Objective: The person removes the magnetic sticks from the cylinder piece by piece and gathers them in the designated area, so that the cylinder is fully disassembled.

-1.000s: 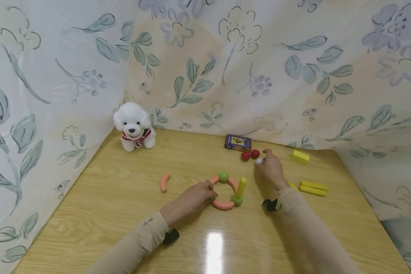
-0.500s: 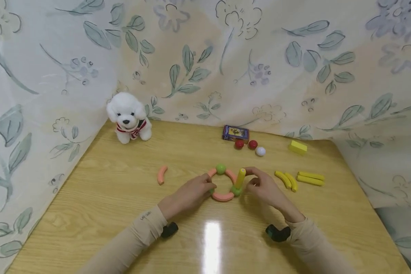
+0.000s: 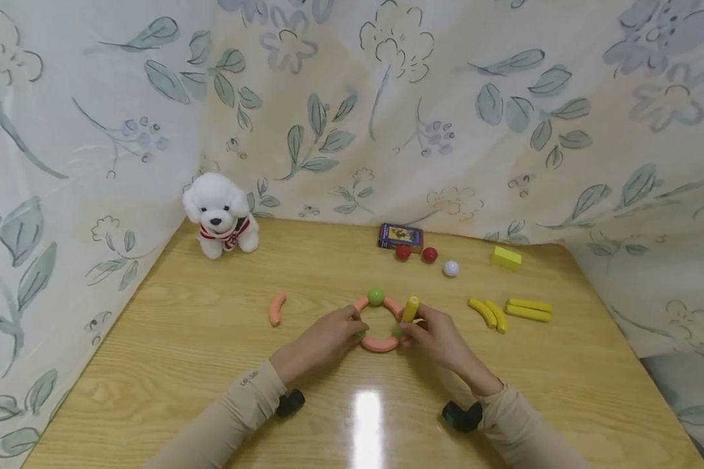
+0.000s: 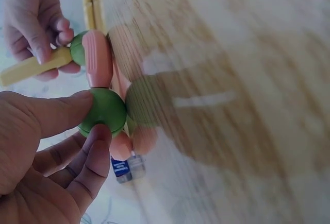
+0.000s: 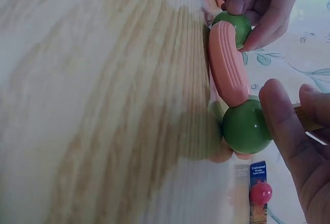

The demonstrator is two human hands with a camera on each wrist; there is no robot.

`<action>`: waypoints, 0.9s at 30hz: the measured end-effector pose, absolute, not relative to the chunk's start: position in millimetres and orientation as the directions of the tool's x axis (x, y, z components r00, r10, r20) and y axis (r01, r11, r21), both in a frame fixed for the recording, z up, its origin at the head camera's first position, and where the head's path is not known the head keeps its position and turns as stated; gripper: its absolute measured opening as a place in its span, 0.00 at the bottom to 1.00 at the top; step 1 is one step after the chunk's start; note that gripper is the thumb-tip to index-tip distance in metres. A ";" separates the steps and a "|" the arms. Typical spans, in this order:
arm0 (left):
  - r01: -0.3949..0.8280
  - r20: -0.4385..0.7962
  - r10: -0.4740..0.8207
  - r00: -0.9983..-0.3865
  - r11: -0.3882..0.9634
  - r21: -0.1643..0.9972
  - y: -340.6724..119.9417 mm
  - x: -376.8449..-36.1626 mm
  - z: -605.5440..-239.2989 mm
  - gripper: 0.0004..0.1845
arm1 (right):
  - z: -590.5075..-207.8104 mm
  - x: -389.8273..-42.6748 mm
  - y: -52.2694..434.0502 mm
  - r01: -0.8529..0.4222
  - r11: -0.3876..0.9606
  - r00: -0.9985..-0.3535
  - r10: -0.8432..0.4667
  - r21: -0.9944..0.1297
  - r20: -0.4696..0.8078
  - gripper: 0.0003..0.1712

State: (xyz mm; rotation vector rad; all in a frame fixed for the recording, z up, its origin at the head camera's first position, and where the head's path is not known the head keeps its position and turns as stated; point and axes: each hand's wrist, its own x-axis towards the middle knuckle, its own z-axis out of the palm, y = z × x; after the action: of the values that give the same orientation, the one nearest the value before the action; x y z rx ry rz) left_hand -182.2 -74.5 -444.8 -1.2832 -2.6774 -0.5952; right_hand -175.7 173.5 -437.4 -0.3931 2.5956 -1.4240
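Note:
A ring of curved salmon-pink pieces [image 3: 379, 344] and green balls lies at the table's middle. My left hand [image 3: 328, 335] pinches the green ball on the ring's left side [image 4: 105, 112] between thumb and fingers. At the ring's right side, a yellow rod [image 3: 410, 307] stands up from another green ball [image 5: 246, 127]. My right hand [image 3: 442, 333] holds the rod low, close above that ball, its thumb in front and fingers behind. A third green ball [image 3: 376, 297] sits at the ring's far side, untouched.
One loose curved salmon piece [image 3: 277, 309] lies left. To the right are curved yellow pieces [image 3: 488, 315], straight yellow rods [image 3: 528, 310] and a yellow block [image 3: 506, 258]. Behind the ring lie a small box [image 3: 401, 236], red balls [image 3: 429, 255] and a white ball [image 3: 451, 268]. A plush dog [image 3: 220, 212] sits back left.
My right hand has left the white ball, come back toward me and taken hold of the yellow rod. The white ball has rolled slightly right. My left hand keeps its place at the ring.

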 end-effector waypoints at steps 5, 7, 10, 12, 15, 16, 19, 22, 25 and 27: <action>0.773 0.267 0.727 -0.633 0.571 0.277 -75.5 -183.0 -442.4 0.08 | -433.8 -176.2 171.9 -0.198 0.530 -0.945 -0.326 -0.824 0.017 0.10; 0.772 0.263 0.727 -0.634 0.574 0.273 -75.5 -183.0 -442.3 0.08 | -432.1 -175.8 171.2 -0.208 0.535 -0.942 -0.334 -0.819 0.022 0.10; 0.773 0.262 0.729 -0.633 0.574 0.269 -74.7 -183.1 -442.8 0.07 | -430.3 -174.7 170.2 -0.214 0.532 -0.942 -0.335 -0.819 0.029 0.09; 0.775 0.261 0.731 -0.631 0.574 0.265 -73.9 -183.1 -442.6 0.07 | -428.1 -174.0 172.0 -0.205 0.530 -0.946 -0.325 -0.823 0.026 0.08; 0.768 0.252 0.728 -0.638 0.573 0.286 -74.6 -183.0 -441.3 0.07 | -424.0 -175.2 185.0 -0.270 0.581 -0.947 -0.306 -0.768 0.102 0.09; 0.764 0.246 0.727 -0.641 0.574 0.294 -74.2 -182.6 -441.7 0.07 | -423.8 -175.7 194.3 -0.312 0.625 -0.943 -0.297 -0.716 0.152 0.10; 0.756 0.234 0.725 -0.647 0.572 0.317 -72.6 -182.5 -441.6 0.08 | -425.3 -177.5 236.4 -0.428 0.795 -0.892 -0.295 -0.429 0.342 0.11; 0.756 0.227 0.726 -0.649 0.579 0.305 -72.4 -183.4 -440.4 0.08 | -430.6 -178.7 286.6 -0.411 0.903 -0.823 -0.310 -0.123 0.475 0.15; 0.751 0.224 0.722 -0.655 0.588 0.301 -74.7 -183.7 -440.8 0.09 | -435.3 -179.1 327.7 -0.359 0.932 -0.801 -0.332 0.044 0.499 0.17; 0.748 0.223 0.719 -0.658 0.592 0.300 -77.0 -184.0 -442.2 0.09 | -436.8 -180.0 345.6 -0.330 0.938 -0.816 -0.338 0.102 0.468 0.14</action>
State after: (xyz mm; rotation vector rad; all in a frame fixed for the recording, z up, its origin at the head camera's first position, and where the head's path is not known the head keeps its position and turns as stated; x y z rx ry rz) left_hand -184.0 -77.0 -442.2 -1.2623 -2.7326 -0.5711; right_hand -180.0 345.6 -436.8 -0.6591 3.5805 0.0308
